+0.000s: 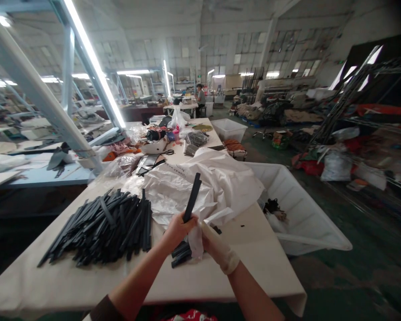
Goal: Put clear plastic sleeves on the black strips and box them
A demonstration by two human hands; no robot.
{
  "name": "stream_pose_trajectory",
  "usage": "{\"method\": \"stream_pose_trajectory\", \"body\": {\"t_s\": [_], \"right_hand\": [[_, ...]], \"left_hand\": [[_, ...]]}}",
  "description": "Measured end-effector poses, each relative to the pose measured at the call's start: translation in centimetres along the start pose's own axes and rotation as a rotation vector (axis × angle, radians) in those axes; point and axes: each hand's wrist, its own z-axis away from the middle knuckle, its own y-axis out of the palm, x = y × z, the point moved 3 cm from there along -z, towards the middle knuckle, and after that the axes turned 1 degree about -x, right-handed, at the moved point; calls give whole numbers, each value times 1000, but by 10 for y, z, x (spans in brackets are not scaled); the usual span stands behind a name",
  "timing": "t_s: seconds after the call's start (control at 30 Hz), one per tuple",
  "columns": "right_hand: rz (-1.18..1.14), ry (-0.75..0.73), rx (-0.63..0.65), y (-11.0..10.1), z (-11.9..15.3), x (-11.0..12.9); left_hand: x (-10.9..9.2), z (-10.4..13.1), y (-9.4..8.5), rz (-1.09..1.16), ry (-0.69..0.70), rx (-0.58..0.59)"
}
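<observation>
Left forearm comes in from the lower left, dark sleeve pushed back toward the elbow, and slants up and rightward. Left hand (186, 224) is closed round the lower end of the upright black strips (193, 196), thumb side up; the strips stand out above the fist, tips leaning slightly right.

Right forearm enters from the lower right, slanting up and leftward. Right hand (214, 244) wears a pale glove ending at the wrist, back of the hand in view, its far end just beside the left hand. Its fingertips are hidden; cannot tell whether they are spread or pinching. A thin whitish piece (196, 240) hangs between the two hands.

Under the hands, a few more black strips (181, 255) lie on the cream-covered counter (254, 263). To the left, a large loose heap of black strips (103, 227), mostly lengthwise, some crossing. Beyond the hands, a crumpled white sack (180, 191) spreads over the counter; dark marks like handwriting on its upper left part, too small to read. Scissors (168, 152) farther back. White bin (300, 209) along the right side. A seated person (201, 96) in the distance.
</observation>
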Motion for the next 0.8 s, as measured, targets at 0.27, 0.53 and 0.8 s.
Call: {"method": "stream_pose_trajectory", "body": {"t_s": [0.27,0.53,0.8], "right_hand": [[-57,133,-17,-4,8,-14],[-570,5,-200,-50,-4,1],[-527,-70,-140,-53,14,34]], "left_hand": [[0,-8,-20,253,-62,-157],[11,-3,-25,570,-141,-211],[16,-11,-71,583,-84,-292]]}}
